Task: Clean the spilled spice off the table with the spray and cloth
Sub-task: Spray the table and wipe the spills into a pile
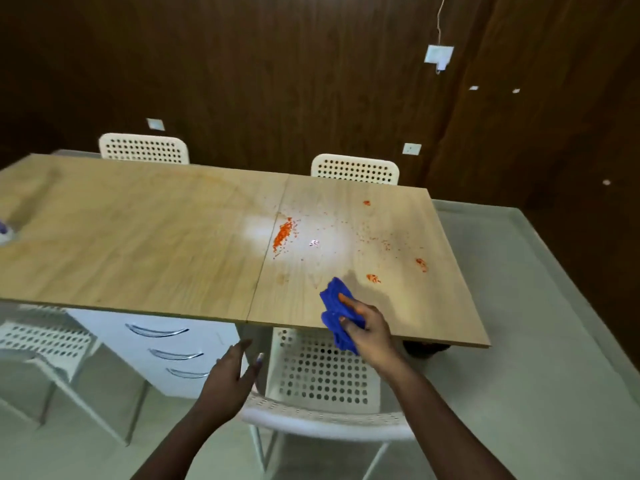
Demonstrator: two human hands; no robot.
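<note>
A light wooden tabletop [156,237] is seen, made of two boards joined at a seam running from the far edge to the near edge. Orange-red spice [282,233] is heaped just right of the seam, and smaller smears and specks are scattered toward the right edge. A blurred object [5,232] is cut off at the left edge.

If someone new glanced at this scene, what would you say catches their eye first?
Probably the orange spilled spice, heaped beside the seam of the wooden table, with smaller smears scattered toward its right end. Next comes the bright blue cloth, bunched in the right hand over the table's near edge. The left hand hangs open below the tabletop.
</note>
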